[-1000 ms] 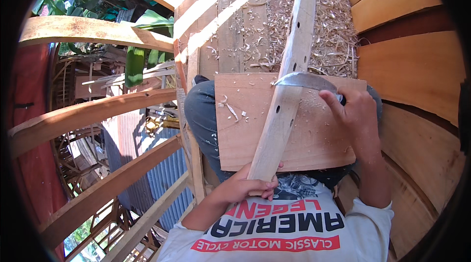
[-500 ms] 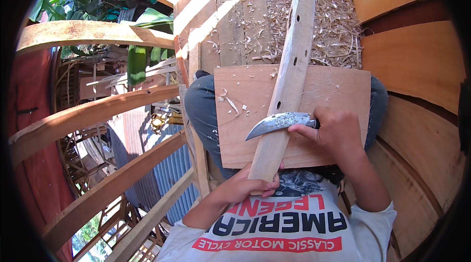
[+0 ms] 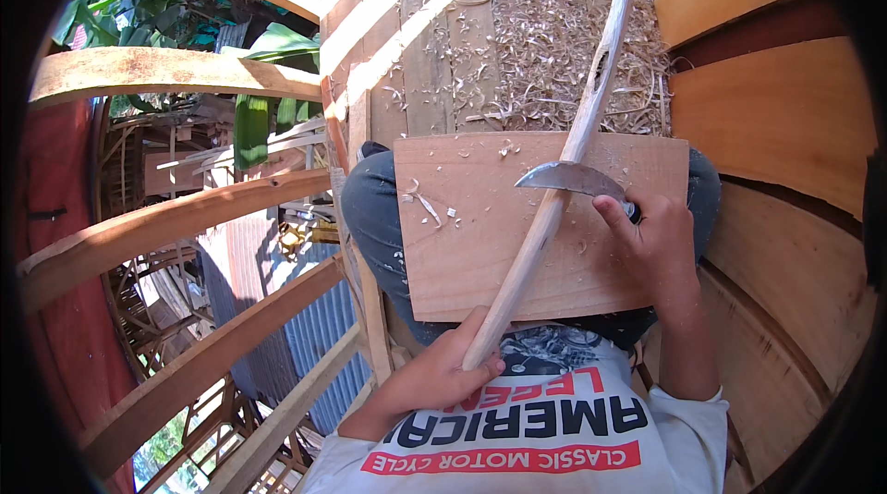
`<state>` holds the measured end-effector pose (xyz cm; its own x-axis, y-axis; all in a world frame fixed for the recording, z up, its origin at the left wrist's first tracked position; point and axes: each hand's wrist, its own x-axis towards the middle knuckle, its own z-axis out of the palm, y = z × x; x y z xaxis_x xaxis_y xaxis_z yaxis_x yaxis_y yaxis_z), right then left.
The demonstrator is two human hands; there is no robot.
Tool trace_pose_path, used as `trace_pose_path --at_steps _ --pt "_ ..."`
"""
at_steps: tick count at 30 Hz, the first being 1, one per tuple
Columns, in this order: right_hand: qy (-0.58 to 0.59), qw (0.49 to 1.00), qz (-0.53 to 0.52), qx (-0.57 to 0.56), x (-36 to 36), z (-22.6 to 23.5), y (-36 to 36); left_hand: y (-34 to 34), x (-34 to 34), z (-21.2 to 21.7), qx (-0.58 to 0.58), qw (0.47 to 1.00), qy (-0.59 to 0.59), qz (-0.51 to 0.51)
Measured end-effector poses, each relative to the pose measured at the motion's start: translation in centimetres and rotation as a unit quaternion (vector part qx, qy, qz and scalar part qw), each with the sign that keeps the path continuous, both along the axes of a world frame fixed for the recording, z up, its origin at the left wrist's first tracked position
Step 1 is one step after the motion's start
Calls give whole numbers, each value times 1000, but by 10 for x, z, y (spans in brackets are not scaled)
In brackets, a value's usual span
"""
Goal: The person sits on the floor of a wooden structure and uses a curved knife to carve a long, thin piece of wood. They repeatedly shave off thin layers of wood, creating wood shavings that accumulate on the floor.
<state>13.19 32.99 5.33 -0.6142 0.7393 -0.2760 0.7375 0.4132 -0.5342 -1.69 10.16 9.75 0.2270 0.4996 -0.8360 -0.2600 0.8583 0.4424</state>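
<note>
A long, slim piece of wood (image 3: 533, 256) slants across my lap from lower left to upper right, with its narrow edge now facing up and a dark hollow in its far half. Its near end is wrapped by my left hand (image 3: 450, 362), close to my shirt. My right hand (image 3: 658, 240) grips the handle of a curved knife (image 3: 575, 178), thumb pressed near the base of the blade. The blade crosses over the wood a little beyond its middle, point to the left. Fingers hide most of the handle.
A flat board (image 3: 462, 254) with a few shavings lies across my thighs. Curled wood shavings (image 3: 564, 50) cover the plank floor (image 3: 420, 41) ahead. Wooden rails (image 3: 185, 217) run along my left, and a wall of planks (image 3: 767, 115) stands close on my right.
The wood has been rolled from its broad, holed face onto its narrow edge, and its far end has swung right. My right hand has moved the knife farther out and to the right.
</note>
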Motion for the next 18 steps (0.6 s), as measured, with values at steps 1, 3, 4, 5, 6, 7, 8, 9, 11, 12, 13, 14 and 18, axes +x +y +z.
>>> trace_pose_path --at_steps 1,3,4,5,6,7,8,9,11,12,13,14,18 --pt "8 1000 7 -12 2 0 -6 -1 -1 -3 31 999 31 4" --pt "27 999 28 -22 8 3 -16 -2 0 -8 88 992 88 0" --pt "37 998 39 -26 9 5 -20 -3 0 -7 98 989 108 -1" --pt "32 997 72 -23 10 8 -23 -3 3 -7 112 986 125 1" --pt "35 995 87 -26 11 10 -29 -3 4 -7 125 982 142 3" --pt "37 994 103 -30 11 10 -35 -2 5 -8 122 983 137 2" --pt "42 991 124 -31 12 9 -39 -2 4 -10 120 983 136 7" --pt "43 992 121 -17 13 6 -41 -2 5 -11 118 984 134 12" --pt "26 993 117 6 16 6 -38 1 6 -11 113 987 117 14" --pt "20 993 116 17 16 5 -35 2 6 -10 109 988 110 16" --pt "17 993 117 25 16 4 -32 4 8 -9 106 988 113 9" --pt "14 992 118 35 15 2 -28 6 10 -9 104 988 114 2" --pt "37 992 110 58 14 -7 -24 7 11 -9 83 993 85 6"
